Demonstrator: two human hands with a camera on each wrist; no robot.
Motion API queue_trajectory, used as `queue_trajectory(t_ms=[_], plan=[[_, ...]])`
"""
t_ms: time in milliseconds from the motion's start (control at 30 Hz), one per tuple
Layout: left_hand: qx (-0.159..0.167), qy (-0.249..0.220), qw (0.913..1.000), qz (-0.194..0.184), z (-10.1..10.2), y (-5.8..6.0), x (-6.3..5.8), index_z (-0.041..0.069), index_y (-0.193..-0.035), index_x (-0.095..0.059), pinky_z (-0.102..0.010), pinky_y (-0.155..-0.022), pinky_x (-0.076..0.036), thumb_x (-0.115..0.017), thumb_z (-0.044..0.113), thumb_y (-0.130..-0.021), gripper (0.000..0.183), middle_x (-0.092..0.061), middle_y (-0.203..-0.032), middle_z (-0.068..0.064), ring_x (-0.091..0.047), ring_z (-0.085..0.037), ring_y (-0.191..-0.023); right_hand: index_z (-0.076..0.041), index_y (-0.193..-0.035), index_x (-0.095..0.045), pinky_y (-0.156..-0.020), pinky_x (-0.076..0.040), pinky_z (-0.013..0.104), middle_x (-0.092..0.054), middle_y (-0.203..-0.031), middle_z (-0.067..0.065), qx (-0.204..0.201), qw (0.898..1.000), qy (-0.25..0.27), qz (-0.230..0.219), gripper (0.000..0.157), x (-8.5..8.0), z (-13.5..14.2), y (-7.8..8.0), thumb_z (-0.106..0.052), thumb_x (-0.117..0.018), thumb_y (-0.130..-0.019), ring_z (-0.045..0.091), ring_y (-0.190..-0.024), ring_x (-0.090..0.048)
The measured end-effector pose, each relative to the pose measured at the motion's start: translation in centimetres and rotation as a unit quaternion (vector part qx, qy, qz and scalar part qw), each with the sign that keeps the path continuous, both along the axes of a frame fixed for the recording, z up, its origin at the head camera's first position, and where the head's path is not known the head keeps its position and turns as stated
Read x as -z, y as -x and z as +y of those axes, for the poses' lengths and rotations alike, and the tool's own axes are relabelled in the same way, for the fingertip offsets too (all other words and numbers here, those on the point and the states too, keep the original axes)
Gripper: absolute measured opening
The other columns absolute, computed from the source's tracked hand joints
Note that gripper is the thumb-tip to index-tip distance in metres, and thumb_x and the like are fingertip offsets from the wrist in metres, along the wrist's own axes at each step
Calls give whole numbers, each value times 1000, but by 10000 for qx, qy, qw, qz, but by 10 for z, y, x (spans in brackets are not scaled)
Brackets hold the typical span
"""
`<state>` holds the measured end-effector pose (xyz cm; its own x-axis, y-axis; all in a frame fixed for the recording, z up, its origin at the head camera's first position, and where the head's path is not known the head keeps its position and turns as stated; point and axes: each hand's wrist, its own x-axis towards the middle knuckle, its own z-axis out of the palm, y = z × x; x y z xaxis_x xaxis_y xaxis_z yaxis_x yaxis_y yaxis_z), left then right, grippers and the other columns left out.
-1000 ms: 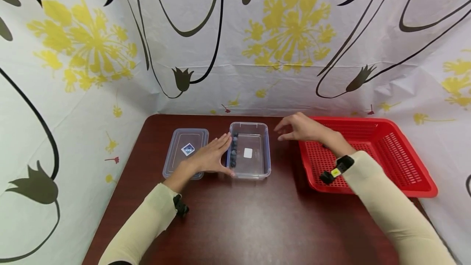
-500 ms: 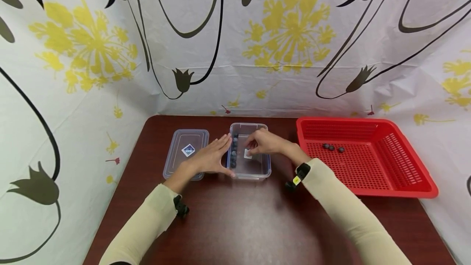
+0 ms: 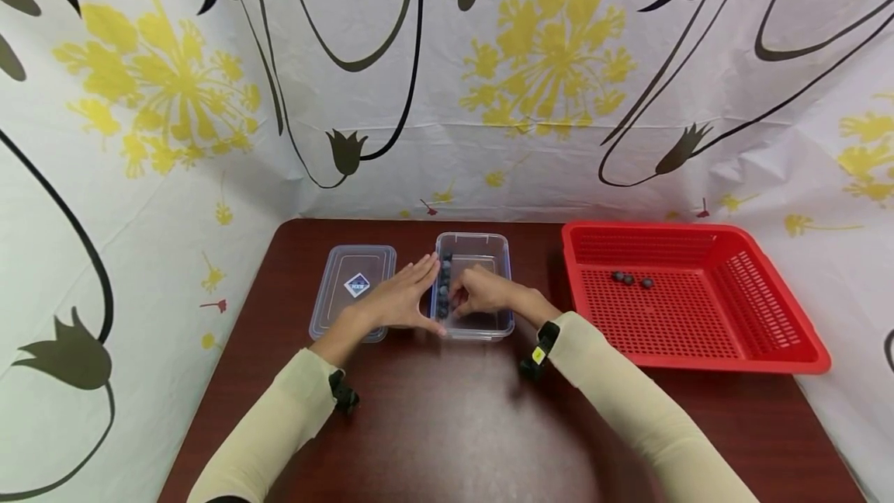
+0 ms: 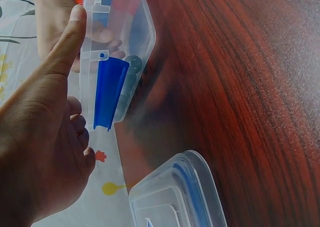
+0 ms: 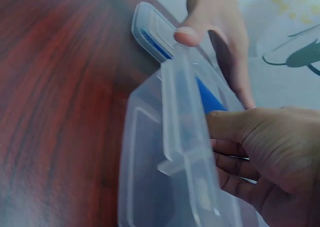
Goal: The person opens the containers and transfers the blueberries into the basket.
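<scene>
Your left hand, fingers straight, rests against the clear container; your right hand, curled inside it, hold not determinable, could knock the dark berries lined along the left wall out of row if lowered carelessly.

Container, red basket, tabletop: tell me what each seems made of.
Container: probably clear, glossy plastic; see-through, with highlights along its rim.
Red basket: likely moulded plastic, satin; perforated walls and floor.
Tabletop: wood or wood-look laminate, can't tell which; semi-gloss, streaky grain, soft reflection.
</scene>
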<state>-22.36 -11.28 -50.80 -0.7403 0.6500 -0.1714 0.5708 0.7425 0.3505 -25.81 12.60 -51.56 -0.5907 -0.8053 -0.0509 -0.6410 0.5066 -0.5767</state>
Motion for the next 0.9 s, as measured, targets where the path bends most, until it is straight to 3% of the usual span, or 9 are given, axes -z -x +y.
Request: queue_trajectory(t_ms=[400, 700, 900], plan=[[45, 13, 10000, 59, -1, 1, 2, 3, -169, -6, -45, -133, -8, -77, 75, -81, 134, 3, -178, -11, 1, -24, -164, -2, -102, -81, -69, -57, 17, -79, -86, 0, 236, 9996, -124, 102, 23, 17, -13, -5, -11, -91, -84, 3, -73, -69], [94, -39, 9998, 151, 0, 0, 2, 1, -169, -9, -46, -133, -9, -77, 74, -82, 133, 1, -178, -13, 0, -26, -165, -6, -95, -83, -65, -56, 17, -77, -79, -1, 326, 9987, -67, 395, 20, 18, -19, -12, -14, -93, -81, 1, -68, -67], [109, -47, 9998, 159, -1, 0, 3, 1, -169, -9, -46, -133, -10, -76, 76, -82, 133, 1, -178, -13, -1, -27, -165, -4, -99, -83, -68, -57, 17, -79, -84, 1, 341, 9990, 81, 271, 20, 14, -15, -12, -13, -91, -84, 2, -71, -68]])
